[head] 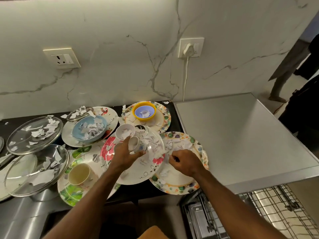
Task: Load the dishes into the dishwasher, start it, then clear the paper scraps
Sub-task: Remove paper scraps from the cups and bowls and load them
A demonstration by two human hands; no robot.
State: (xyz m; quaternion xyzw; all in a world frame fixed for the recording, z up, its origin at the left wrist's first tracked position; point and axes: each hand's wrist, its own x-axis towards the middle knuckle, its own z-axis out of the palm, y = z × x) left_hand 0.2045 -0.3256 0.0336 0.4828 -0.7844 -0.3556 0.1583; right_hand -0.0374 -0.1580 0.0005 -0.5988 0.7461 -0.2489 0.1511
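Left hand [126, 152]: fingers curled round a small white cup [138, 144], holding it tipped over above the pink-flower plate [138, 173].
Right hand [183, 163]: fingers bunched, pinching a crumpled paper scrap [159, 154] at the right edge of that plate.
Hands, relative: near each other at centre of the desk [175, 125], not touching.
Second cup [125, 131]: upright just beyond the left hand, torn paper inside.
Floral plate [189, 180]: right of the pink-flower plate, partly under it, scraps on it.
Yellow bowl [144, 111]: far centre, on a patterned plate, scraps inside.
Blue bowl [88, 128]: far left of centre, full of scraps, on a white plate.
Cream mug [80, 174]: near left, upright on a green-leaf plate.
Glass lids [34, 133]: left end of the desk, overlapping, paper scattered on them.
Dishwasher rack [276, 213]: near right, pulled out below the grey top [241, 135]; no dishes visible in it.
Wall: marble; a plug [189, 49] sits in the right socket.
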